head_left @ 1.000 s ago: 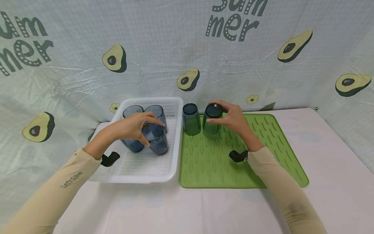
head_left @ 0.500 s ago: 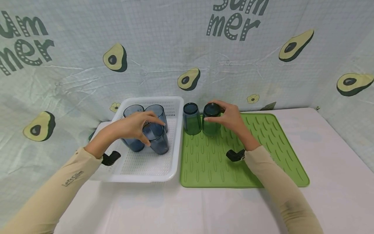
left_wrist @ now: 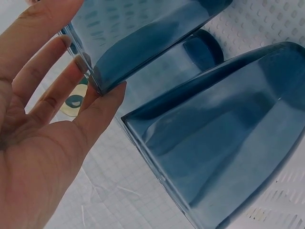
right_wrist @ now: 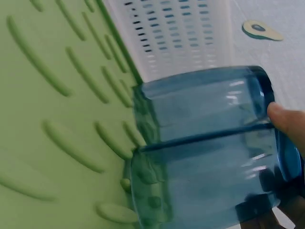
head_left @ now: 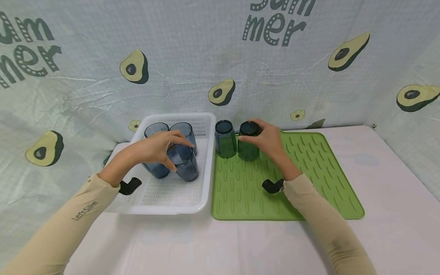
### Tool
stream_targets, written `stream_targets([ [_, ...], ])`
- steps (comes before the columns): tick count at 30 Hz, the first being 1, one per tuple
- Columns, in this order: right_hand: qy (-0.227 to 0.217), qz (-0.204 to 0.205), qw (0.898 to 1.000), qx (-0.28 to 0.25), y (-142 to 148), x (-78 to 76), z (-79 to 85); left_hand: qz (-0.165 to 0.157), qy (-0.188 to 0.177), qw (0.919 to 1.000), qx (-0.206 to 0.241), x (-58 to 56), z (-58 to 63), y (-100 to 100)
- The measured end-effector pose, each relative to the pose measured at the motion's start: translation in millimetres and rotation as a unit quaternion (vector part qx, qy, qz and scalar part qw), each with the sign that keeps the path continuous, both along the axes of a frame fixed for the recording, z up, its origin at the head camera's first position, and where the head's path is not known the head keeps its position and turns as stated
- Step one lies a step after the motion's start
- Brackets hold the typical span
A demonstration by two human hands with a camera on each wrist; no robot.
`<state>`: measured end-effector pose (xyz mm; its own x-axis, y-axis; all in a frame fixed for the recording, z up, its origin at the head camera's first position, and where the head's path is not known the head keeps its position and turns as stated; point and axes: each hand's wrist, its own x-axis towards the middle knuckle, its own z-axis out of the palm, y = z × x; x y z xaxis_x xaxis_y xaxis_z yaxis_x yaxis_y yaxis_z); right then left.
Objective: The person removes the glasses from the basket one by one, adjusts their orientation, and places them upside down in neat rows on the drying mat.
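In the head view my left hand (head_left: 152, 149) reaches into the white plastic basket (head_left: 205, 187) and grips the front right blue drinking glass (head_left: 187, 168) by its rim. The left wrist view shows the thumb and fingers around that glass (left_wrist: 157, 33), with another glass (left_wrist: 224, 129) beside it. On the green drying mat (head_left: 240, 198), my right hand (head_left: 271, 141) holds an upside-down blue glass (head_left: 248, 149) near its base. A second upside-down glass (head_left: 225, 145) stands close to its left. From the right wrist, the held glass (right_wrist: 205, 176) appears with its rim down at the mat.
Several upright glasses share the basket; a back glass (head_left: 185, 131) shows behind the left hand. The basket sits left of the mat on a white-covered table (head_left: 172, 244). An avocado-print sheet (head_left: 185, 46) hangs right behind both.
My right hand and its glass have shifted slightly left, closer to the neighbouring upside-down glass. The left hand stays on the rim of its glass in the basket.
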<state>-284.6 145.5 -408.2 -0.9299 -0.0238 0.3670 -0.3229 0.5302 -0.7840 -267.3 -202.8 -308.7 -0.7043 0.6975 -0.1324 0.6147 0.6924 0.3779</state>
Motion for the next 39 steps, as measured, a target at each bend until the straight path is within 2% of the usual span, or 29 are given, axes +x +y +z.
stream_targets([
  [5, 0.015, -0.015, 1.0, 0.011, -2.5, 0.6, -3.8, 0.005, -0.004, 1.0, 0.003, 1.0, 1.4, 0.0],
  [15, -0.012, -0.009, 1.0, 0.021, 3.5, 1.9, -2.5, -0.006, -0.014, 0.9999, -0.003, 1.0, 6.0, -0.8],
  [22, -0.017, -0.005, 0.999, 0.033, 4.5, 3.4, -3.6, -0.034, 0.017, 0.9992, -0.013, 7.7, 6.7, -2.2],
  [26, -0.016, -0.01, 0.999, 0.03, 7.3, 3.6, -4.5, -0.026, 0.036, 0.9988, -0.019, 13.7, 5.9, -0.6],
  [32, -0.009, -0.008, 0.999, 0.04, 6.4, 3.8, -3.3, -0.009, 0.066, 0.9976, -0.019, 29.3, 4.4, -5.2],
  [39, -0.012, 0.002, 0.999, 0.035, 5.7, 5.0, -4.0, 0.007, 0.082, 0.9966, 0.007, 44.6, 9.0, -7.6],
])
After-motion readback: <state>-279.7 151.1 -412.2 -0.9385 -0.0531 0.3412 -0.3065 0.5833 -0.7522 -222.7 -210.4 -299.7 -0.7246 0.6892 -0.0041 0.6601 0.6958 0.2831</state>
